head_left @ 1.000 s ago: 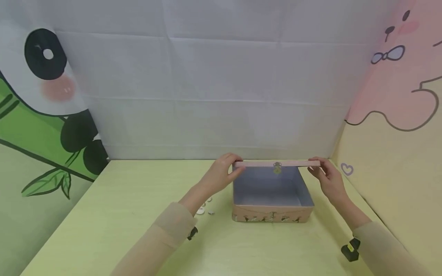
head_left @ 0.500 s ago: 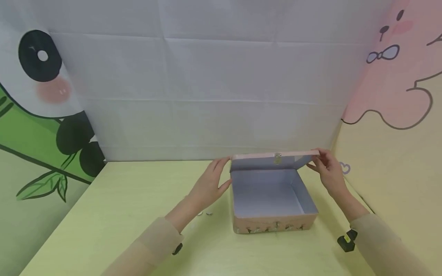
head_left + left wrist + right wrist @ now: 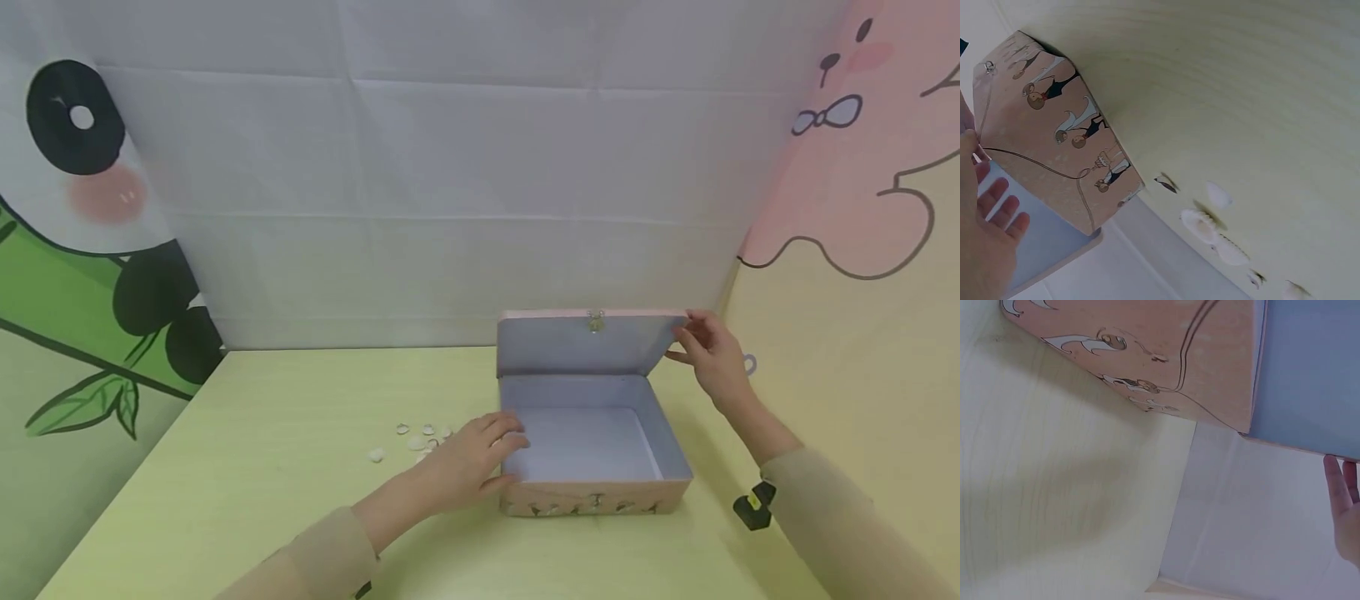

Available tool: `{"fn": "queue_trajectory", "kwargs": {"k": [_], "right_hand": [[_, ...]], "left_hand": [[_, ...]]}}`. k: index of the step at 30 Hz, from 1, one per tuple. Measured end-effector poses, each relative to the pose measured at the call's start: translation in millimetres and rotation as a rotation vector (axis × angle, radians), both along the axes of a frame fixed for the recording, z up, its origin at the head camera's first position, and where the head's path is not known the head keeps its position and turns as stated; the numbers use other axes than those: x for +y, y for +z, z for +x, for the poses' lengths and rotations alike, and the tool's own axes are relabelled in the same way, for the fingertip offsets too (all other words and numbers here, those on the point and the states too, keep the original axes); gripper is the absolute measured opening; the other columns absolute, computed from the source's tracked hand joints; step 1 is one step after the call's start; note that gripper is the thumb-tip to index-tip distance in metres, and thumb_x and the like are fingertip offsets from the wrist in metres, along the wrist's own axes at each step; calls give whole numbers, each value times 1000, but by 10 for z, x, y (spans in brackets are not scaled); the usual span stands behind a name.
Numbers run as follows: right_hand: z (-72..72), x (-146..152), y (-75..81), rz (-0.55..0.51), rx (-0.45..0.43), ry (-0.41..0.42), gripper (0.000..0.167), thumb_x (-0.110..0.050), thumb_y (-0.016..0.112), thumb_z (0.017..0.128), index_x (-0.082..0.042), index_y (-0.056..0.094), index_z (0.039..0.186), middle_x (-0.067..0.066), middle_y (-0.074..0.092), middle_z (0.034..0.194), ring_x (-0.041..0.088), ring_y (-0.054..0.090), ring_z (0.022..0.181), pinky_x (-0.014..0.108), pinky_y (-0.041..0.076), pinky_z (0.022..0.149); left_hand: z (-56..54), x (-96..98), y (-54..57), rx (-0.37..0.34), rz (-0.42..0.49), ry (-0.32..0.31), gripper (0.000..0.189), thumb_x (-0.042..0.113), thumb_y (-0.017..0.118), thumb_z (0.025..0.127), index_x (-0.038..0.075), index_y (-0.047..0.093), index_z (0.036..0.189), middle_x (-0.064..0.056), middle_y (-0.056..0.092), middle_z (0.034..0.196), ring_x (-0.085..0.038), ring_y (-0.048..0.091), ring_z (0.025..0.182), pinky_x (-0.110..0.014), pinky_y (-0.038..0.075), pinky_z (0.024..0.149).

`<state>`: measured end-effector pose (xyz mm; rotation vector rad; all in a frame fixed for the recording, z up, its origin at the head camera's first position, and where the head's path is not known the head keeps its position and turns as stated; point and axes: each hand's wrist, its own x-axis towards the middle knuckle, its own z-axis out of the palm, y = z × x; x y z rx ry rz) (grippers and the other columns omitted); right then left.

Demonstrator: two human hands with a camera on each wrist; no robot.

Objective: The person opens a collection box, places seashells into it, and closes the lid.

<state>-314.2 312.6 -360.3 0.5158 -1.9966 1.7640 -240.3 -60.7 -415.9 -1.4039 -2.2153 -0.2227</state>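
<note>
Right fingers [image 3: 702, 322] clamped on lid [image 3: 577, 347], left fingers [image 3: 1019, 226] apart at blue-lined, figure-printed pink box [image 3: 562, 503].

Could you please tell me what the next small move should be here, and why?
I would probably have the right hand ease the lid slightly farther back and check that it stays up unaided. The lid is raised, but that hand holds its right edge, while the left hand is at the left side of the box, well placed to steady it.
</note>
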Motion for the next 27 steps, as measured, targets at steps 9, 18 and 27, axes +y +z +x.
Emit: {"fn": "queue_trajectory", "kwargs": {"k": [9,18,27], "right_hand": [[-131,-7,87,91,-76,-49,19,-7,54,95,-17,54,110,-7,58,96,4,62,81,25,57,65],[-211,-67,139,135,-126,-79,27,-4,54,94,-11,43,118,-4,55,97,4,60,80,26,57,66],[-295,-63,152,267,-164,-49,52,8,48,91,3,25,137,30,46,120,10,54,89,20,55,68]], "left_hand": [[10,-136,-83,-152,-38,-76,11,27,61,92,18,59,98,5,57,106,-11,53,105,-25,44,94],[73,-139,-73,-92,-41,-119,4,19,60,92,18,60,96,4,55,102,-10,54,97,-18,46,85],[162,-168,-76,-99,-34,-112,5,19,61,92,19,60,96,4,54,102,-10,53,98,-18,46,84]]}}
